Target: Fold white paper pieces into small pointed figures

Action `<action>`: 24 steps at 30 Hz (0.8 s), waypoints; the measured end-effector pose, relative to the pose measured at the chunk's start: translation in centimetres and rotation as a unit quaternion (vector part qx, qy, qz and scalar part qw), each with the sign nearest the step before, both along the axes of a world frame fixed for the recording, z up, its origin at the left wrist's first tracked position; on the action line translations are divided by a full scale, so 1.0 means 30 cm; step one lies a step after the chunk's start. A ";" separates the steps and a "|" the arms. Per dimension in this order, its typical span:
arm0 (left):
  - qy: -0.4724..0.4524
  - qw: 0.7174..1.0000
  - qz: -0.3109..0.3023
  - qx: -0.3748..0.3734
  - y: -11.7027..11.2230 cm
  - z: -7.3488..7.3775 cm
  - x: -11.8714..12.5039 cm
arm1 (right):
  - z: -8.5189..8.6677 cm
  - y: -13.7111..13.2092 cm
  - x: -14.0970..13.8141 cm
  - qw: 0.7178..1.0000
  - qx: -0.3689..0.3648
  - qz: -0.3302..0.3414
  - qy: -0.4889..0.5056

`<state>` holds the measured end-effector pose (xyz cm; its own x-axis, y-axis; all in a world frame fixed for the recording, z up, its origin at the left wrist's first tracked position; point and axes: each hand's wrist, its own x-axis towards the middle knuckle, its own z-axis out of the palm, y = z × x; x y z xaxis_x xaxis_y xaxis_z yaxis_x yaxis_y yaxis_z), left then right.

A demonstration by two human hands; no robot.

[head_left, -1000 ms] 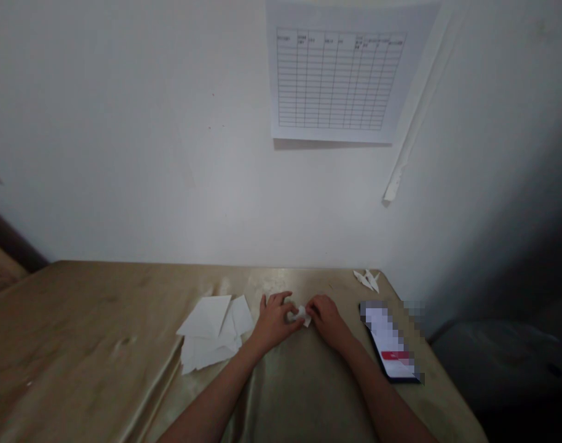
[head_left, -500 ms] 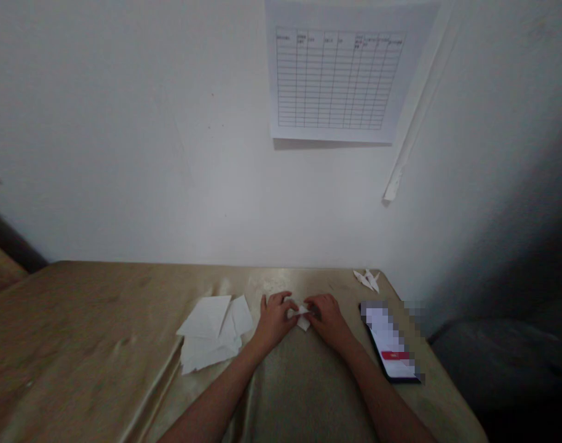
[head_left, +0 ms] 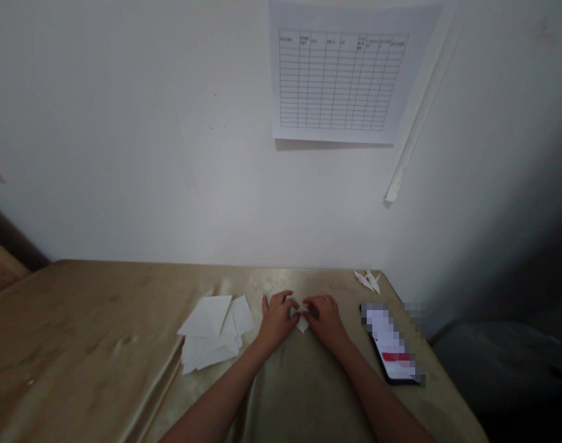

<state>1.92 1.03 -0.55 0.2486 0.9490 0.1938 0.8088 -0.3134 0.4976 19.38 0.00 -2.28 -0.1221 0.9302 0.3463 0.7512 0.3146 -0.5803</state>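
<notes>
A small folded piece of white paper lies on the table between my two hands, partly hidden by the fingers. My left hand pinches its left side with thumb and index finger, the other fingers raised. From the right, my right hand grips the opposite side, fingers curled over it. Left of my left hand is a loose pile of white paper sheets. Folded white paper figures, resembling origami birds, rest at the table's far right corner.
A smartphone with a lit, pixelated screen lies to the right of my right forearm. The table bears a shiny tan cloth with creases. A printed grid sheet hangs on the white wall behind. A dark rounded shape stands beyond the right edge.
My fingers have drawn slightly closer together over the small paper, and its lower point shows a little differently. The view has shifted very slightly; everything else stays put.
</notes>
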 end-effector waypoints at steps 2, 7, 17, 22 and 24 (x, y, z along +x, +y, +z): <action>0.001 1.000 0.008 0.009 0.003 -0.007 0.005 | 0.000 0.002 -0.014 1.000 -0.003 -0.022 -0.011; 0.007 1.000 0.018 0.024 0.010 -0.026 0.014 | -0.005 0.010 -0.033 0.998 -0.014 -0.049 -0.028; -0.004 0.999 0.039 0.011 0.006 -0.012 0.025 | -0.006 0.015 -0.040 0.996 -0.037 -0.072 -0.032; 0.003 0.999 0.033 0.018 0.004 -0.014 0.019 | -0.004 0.013 -0.028 0.997 -0.042 -0.053 -0.034; 0.005 0.999 0.028 0.020 0.003 -0.015 0.017 | -0.006 0.012 -0.020 0.998 -0.037 -0.039 -0.044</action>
<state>2.44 1.14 -0.99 0.1981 0.9529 0.2296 0.8307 -0.2876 0.4767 18.80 0.38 -2.45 -0.0759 0.9607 0.2672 0.8208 0.2123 -0.5303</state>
